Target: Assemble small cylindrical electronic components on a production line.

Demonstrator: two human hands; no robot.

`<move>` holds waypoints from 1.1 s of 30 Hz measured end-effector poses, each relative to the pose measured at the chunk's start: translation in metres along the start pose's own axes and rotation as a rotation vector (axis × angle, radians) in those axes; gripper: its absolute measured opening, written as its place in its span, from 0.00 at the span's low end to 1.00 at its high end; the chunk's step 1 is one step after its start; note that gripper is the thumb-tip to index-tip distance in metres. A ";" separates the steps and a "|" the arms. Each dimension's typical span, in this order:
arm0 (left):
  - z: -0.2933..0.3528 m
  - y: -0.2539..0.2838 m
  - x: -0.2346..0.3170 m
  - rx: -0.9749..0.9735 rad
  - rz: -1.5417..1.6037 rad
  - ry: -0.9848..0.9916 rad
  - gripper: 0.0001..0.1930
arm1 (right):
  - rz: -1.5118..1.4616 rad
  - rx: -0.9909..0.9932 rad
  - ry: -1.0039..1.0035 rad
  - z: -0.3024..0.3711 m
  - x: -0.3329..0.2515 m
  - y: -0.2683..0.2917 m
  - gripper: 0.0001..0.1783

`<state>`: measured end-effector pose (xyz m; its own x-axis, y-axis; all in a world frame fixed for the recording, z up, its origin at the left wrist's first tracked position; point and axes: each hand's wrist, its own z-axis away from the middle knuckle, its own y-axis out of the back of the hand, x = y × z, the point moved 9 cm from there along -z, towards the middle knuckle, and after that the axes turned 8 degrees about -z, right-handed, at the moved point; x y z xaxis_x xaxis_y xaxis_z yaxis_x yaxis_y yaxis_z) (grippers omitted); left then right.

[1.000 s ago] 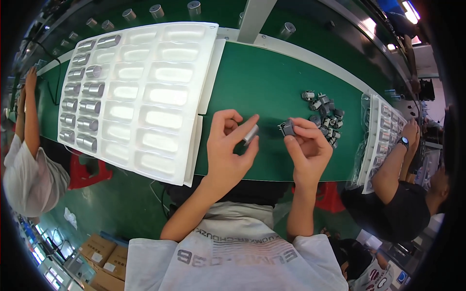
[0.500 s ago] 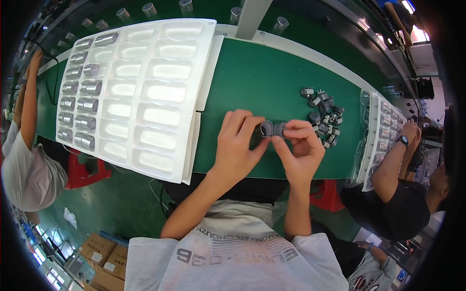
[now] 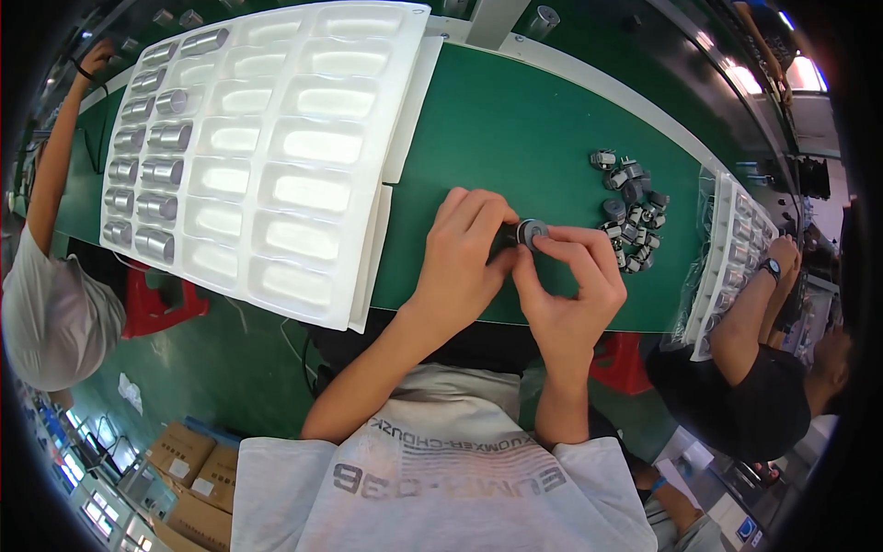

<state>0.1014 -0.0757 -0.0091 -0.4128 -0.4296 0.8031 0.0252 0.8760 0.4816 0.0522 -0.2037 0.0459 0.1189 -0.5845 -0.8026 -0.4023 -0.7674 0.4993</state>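
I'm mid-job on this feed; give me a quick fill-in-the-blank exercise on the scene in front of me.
1. The left hand and right hand hold a round grey part above a tabletop coloured ____.
2. The white tray lies to the ____ of both hands.
3. Silver cylinders lie in that tray's ____ leftmost columns.
4. The pile of small parts is nearer to the ____ hand.

Missing words: green; left; two; right.
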 end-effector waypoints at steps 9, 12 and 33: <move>0.002 0.002 -0.002 0.010 0.007 0.038 0.19 | -0.024 -0.066 0.049 0.002 0.012 0.002 0.16; 0.005 0.002 -0.004 0.018 0.007 0.039 0.19 | 0.040 -0.113 0.112 -0.007 -0.001 0.004 0.13; 0.018 0.033 0.020 -0.053 -0.003 0.125 0.32 | 0.113 -0.322 0.135 -0.099 0.025 -0.008 0.18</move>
<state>0.0781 -0.0512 0.0167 -0.2963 -0.4587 0.8377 0.0738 0.8635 0.4989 0.1483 -0.2379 0.0541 0.2175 -0.6832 -0.6971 -0.1159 -0.7272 0.6765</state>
